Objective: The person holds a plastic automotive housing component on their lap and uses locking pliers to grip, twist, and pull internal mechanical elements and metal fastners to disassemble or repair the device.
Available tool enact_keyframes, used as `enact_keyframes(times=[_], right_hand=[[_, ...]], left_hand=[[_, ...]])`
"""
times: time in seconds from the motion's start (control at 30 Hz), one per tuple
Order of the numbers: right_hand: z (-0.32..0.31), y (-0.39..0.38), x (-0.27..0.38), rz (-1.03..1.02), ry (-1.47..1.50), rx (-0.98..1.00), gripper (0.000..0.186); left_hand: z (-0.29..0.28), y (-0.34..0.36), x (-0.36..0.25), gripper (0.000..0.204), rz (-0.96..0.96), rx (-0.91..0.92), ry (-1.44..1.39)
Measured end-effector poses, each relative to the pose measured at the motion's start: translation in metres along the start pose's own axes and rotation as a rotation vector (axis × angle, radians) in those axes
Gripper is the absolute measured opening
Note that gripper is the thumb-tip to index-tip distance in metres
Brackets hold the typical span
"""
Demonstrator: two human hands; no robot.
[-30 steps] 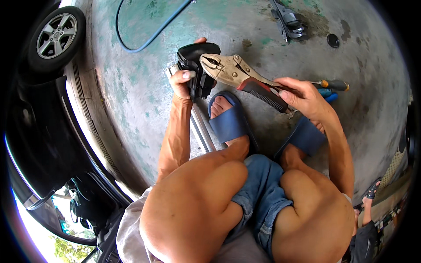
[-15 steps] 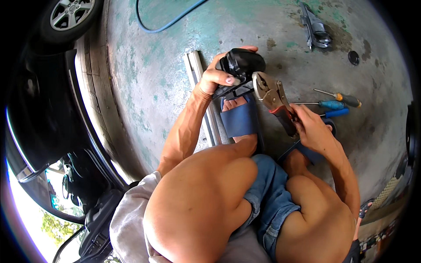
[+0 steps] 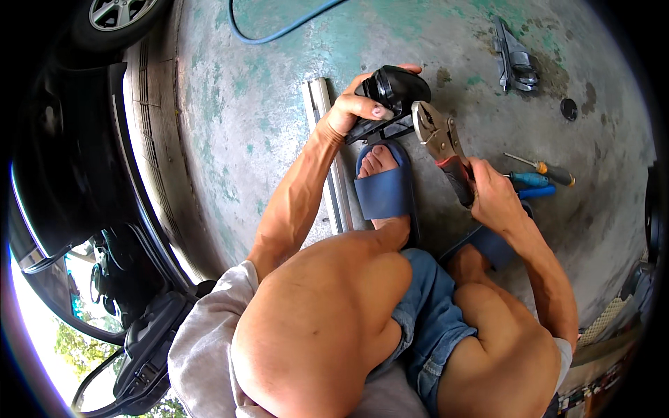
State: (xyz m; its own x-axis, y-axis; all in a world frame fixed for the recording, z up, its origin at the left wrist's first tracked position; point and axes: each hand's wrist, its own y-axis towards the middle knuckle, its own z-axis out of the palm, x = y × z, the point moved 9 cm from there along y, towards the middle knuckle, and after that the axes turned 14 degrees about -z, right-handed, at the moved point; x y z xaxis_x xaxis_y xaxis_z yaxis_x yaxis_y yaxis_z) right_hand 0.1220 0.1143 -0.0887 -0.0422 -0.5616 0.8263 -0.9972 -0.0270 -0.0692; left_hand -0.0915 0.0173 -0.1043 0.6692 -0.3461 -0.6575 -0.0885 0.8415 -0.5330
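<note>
L hand (image 3: 348, 111) grips blk plastic part (image 3: 401, 90) over flr (image 3: 244, 125), well in from its L edge; R hand (image 3: 491, 195) clenched rd locking pliers (image 3: 440, 139), tips nr part, contact unclear

No text, label, number or sign can be read here. Any marking on the locking pliers (image 3: 440, 141), the black plastic part (image 3: 402, 92), the yellow-and-grey screwdriver handle (image 3: 559, 173) or the teal screwdriver handle (image 3: 529, 179) is too small or blurred to make out, and so is any on the round black cap (image 3: 568, 109) on the floor. The car wheel (image 3: 118, 14), cut off by the upper edge, shows no legible lettering, nor do the small multicoloured items (image 3: 592, 393) crowded at the lower right rim.
</note>
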Motion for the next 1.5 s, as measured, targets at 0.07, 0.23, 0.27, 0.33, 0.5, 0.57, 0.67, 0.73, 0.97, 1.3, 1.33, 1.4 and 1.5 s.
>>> enact_keyframes(times=[0.07, 0.23, 0.27, 0.33, 0.5, 0.57, 0.67, 0.73, 0.97, 1.3, 1.33, 1.4, 1.5], right_hand=[[0.007, 0.002, 0.001, -0.026, -0.046, 0.021, 0.045], [-0.005, 0.007, 0.007, -0.119, -0.209, 0.019, 0.039], [-0.008, 0.008, 0.012, -0.193, -0.311, 0.016, 0.038], [-0.003, 0.004, 0.022, -0.252, -0.286, 0.055, 0.036], [-0.012, 0.017, 0.02, -0.244, -0.346, -0.007, 0.035], [-0.018, 0.024, 0.013, -0.241, -0.365, -0.038, 0.033], [-0.029, 0.027, -0.004, -0.177, -0.422, -0.073, 0.034], [-0.031, 0.028, -0.007, -0.168, -0.473, -0.104, 0.036], [0.023, 0.02, 0.016, -0.114, -0.278, -0.16, 0.091], [0.064, 0.019, 0.015, 0.145, -0.598, -0.028, 0.105], [0.064, 0.02, 0.013, 0.18, -0.623, 0.035, 0.107], [0.066, 0.019, 0.015, 0.227, -0.656, 0.175, 0.111], [0.074, 0.02, 0.016, 0.197, -0.747, 0.259, 0.114]], left_hand=[[-0.003, -0.004, -0.001, 0.099, 0.015, 0.004, -0.002], [-0.006, -0.009, 0.003, 0.099, -0.001, 0.007, -0.034], [-0.008, -0.01, 0.007, 0.1, -0.017, -0.022, -0.087], [-0.017, -0.009, 0.011, 0.111, -0.063, -0.1, -0.149], [0.0, -0.005, 0.01, 0.111, -0.069, -0.029, -0.134], [0.007, 0.0, 0.008, 0.11, -0.054, -0.02, -0.116], [0.008, 0.001, 0.007, 0.106, -0.015, -0.127, -0.128], [0.01, 0.001, 0.005, 0.1, 0.021, -0.094, -0.14], [0.015, -0.002, -0.003, 0.095, 0.08, -0.131, -0.112], [0.029, -0.004, 0.006, 0.089, 0.094, -0.271, 0.345], [0.03, -0.009, -0.008, 0.089, 0.13, -0.292, 0.338], [0.026, -0.016, -0.015, 0.09, 0.181, -0.309, 0.336], [0.024, -0.021, -0.023, 0.094, 0.232, -0.325, 0.324]])
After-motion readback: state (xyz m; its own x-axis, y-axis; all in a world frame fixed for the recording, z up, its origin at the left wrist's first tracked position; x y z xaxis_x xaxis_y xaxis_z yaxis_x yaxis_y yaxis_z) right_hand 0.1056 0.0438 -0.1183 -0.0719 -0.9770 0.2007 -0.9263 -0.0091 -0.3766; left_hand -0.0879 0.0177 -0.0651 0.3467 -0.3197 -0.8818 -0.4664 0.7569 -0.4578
